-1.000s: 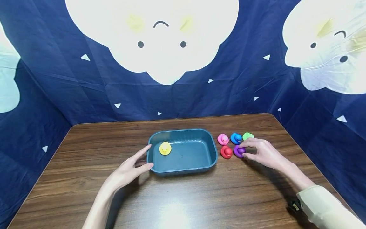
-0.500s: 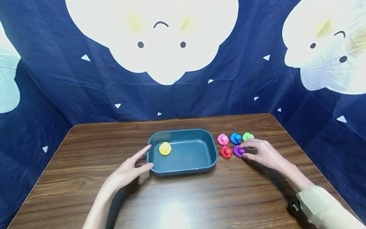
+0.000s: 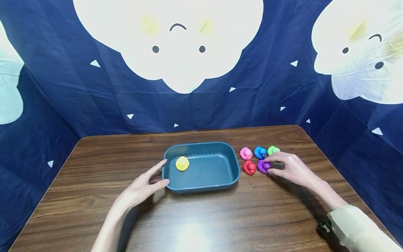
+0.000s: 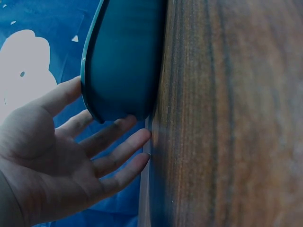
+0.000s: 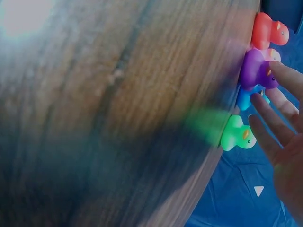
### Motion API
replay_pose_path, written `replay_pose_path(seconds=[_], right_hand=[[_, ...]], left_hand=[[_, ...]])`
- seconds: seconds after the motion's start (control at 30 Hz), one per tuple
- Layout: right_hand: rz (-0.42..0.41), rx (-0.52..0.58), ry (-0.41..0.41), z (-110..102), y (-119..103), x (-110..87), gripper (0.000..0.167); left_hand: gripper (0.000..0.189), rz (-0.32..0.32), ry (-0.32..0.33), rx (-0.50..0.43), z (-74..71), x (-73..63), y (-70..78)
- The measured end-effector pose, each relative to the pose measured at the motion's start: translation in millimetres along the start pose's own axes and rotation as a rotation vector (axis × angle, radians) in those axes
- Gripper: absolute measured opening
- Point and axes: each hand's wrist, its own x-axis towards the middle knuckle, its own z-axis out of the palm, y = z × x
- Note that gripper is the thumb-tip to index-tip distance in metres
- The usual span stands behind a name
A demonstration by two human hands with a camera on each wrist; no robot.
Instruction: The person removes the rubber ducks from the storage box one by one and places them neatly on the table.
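My left hand [image 3: 138, 190] rests at the left end of a dark teal plastic bin [image 3: 201, 189], thumb and index fingertips on its rim. The left wrist view shows that hand's fingers spread and fairly straight against the bin's end wall. A yellow rubber duck [image 3: 182, 163] sits inside the bin, toward its left. On the right, my right hand [image 3: 294, 170] pinches a purple rubber duck [image 3: 262, 166] between thumb and forefinger, the duck low at the tabletop. In the right wrist view, the thumb lies across the purple duck's [image 5: 254, 68] head while the other fingers extend loosely.
Around the purple duck stand a red duck [image 3: 249, 167], a pink duck [image 3: 246, 153], a blue duck [image 3: 260, 152] and a green duck [image 3: 273, 150], partly behind the right hand. The wooden table [image 3: 220, 217] ends at a dark blue cloth backdrop [image 3: 151, 112].
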Motion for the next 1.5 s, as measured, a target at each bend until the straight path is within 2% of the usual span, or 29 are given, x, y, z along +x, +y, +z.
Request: replay_pose_path(seconds=[0.43, 0.73, 1.1, 1.5], right_hand=[[-0.008, 0.051, 0.133, -10, -3, 10.1, 0.025], [-0.068, 0.090, 0.233, -8, -14, 25.4, 0.026], [-0.062, 0.132, 0.237, 0, -28, 39.1, 0.030], [-0.078, 0.188, 0.208, 7, -44, 56.5, 0.022]], left_hand=[[0.076, -0.006, -0.005, -0.008, -0.4, 0.3, 0.0], [0.075, 0.009, 0.000, -0.007, -0.2, 0.4, 0.1], [0.074, 0.016, 0.008, -0.001, -0.1, 0.3, -0.1], [0.076, 0.015, 0.007, 0.000, 0.1, 0.3, 0.8]])
